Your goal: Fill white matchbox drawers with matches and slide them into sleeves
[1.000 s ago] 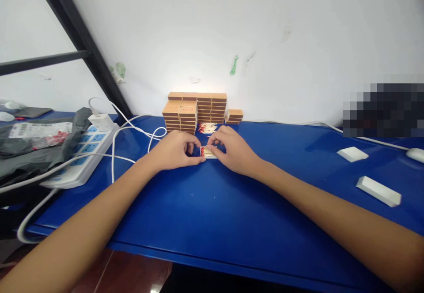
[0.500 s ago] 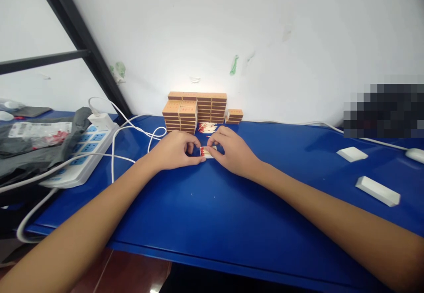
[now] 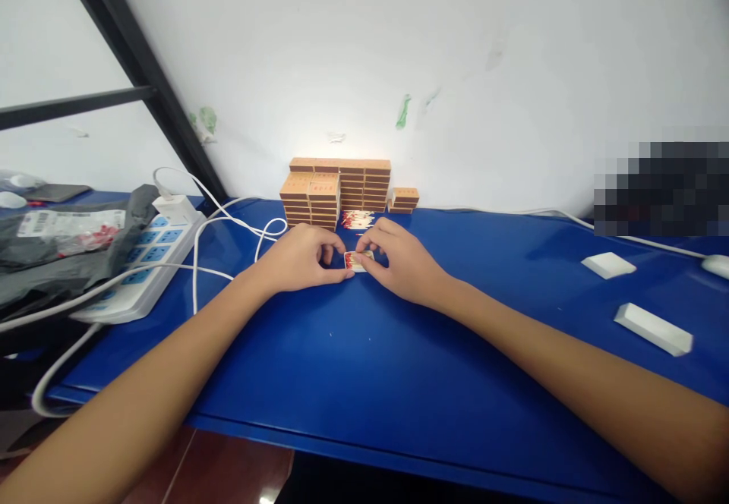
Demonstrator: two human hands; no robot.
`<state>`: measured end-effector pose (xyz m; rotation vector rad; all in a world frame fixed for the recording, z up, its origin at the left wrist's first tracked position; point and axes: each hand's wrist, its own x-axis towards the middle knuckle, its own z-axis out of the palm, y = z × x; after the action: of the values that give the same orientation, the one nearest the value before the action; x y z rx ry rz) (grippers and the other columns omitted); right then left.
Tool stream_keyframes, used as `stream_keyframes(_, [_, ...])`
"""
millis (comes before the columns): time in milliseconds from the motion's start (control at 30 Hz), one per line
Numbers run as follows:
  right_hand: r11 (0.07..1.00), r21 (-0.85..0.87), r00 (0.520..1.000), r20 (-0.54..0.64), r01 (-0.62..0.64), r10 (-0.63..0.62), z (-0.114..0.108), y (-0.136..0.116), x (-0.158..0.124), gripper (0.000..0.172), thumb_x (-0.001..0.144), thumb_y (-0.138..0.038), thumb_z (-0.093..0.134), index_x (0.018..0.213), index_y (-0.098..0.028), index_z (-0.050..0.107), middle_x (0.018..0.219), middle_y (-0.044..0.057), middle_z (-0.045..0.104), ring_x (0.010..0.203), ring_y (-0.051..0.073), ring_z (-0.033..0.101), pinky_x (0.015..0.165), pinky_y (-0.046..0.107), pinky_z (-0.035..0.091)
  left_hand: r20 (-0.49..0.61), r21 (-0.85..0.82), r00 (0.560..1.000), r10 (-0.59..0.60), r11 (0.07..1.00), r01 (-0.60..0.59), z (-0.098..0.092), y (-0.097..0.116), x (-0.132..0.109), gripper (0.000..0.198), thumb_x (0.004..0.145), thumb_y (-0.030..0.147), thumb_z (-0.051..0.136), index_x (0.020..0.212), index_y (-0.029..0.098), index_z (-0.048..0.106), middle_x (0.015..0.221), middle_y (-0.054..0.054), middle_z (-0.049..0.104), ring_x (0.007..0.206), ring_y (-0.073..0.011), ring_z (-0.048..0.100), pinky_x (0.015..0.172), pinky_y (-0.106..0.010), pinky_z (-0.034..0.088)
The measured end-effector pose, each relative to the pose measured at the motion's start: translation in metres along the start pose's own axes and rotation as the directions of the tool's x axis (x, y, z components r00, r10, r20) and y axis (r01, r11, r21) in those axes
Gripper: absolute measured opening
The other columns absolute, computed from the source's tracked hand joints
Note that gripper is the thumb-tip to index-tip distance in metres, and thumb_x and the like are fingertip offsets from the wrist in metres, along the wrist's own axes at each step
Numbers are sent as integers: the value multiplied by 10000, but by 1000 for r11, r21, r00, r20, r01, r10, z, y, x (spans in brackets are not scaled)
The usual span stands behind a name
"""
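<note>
As left hand (image 3: 296, 259), right hand (image 3: 399, 263) clasp matchbox (image 3: 357, 260)

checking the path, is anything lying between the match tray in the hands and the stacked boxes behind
Yes: a small pile of loose matches lies between the match tray and the stacked boxes, just before them. The left hand and right hand grip the tray directly.

Bright, sharp view (edges warped)
</note>
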<state>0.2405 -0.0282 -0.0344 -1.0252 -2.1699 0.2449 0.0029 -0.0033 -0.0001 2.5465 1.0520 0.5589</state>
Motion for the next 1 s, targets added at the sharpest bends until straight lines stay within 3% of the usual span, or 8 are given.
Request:
stream_keyframes(300, [990,110,996,10,-90,89,0,-1,3,80,944,-277,746,921,-208,712,945,42,630,794,182,582,743,335,480,8,2,1000,-7,1000,7,-1,0,0,303,834,491,830,943,209,825,728,5,726,605,-126,614,584,-264,422])
stream_keyframes(467, [985,21,976,-126,-174,175,-20,29,17,108,942,-291,700,894,-200,731,884,49,664,777,198,573,757,351,471,8,-9,999,-36,999,37,0,-2,-1,337,813,501,851,972,206,820,732,7,718,598,-125,609,582,-263,428])
stream_keyframes(533, [952,-38,930,-226,-304,288,-35,51,27,100,922,-284,705,894,-193,737,868,56,674,775,208,578,765,357,466,11,-17,999,-38,999,38,0,-3,-1,340,819,510,844,969,206,817,742,5,719,598,-125,607,583,-263,433])
stream_keyframes(600, [880,-86,850,-319,-467,419,-49,70,36,152,897,-325,754,942,-181,741,929,79,704,799,219,597,767,359,456,11,-16,999,-42,999,42,0,-2,-2,354,824,530,838,967,207,809,727,8,705,594,-126,601,578,-264,427])
stream_keyframes(667, [762,-81,737,-337,-642,585,-56,83,45,241,901,-421,774,893,-184,730,914,89,724,795,231,615,737,359,436,11,-6,998,-56,998,56,1,-2,-2,374,821,551,837,965,207,795,714,13,685,598,-130,594,568,-263,410])
stream_keyframes(733, [655,-64,643,-282,-753,712,-56,89,53,352,919,-514,756,759,-206,697,783,73,706,725,230,607,688,360,409,5,5,998,-67,998,67,1,-1,-2,386,812,557,841,966,209,781,727,14,675,610,-132,590,563,-260,399])
stream_keyframes(833, [599,-12,587,-215,-801,781,-51,90,65,457,923,-513,758,599,-238,591,576,22,578,592,199,520,616,357,359,-10,14,998,-60,998,60,2,-3,-2,372,804,541,847,956,211,771,753,11,677,614,-129,579,568,-256,398])
stream_keyframes(1000, [569,264,520,-235,-779,821,-59,73,63,435,916,-347,769,595,-243,494,525,-47,413,546,140,386,565,326,304,-90,17,995,-35,999,37,2,-4,-1,370,818,551,832,943,208,766,769,6,693,604,-127,575,580,-260,416])
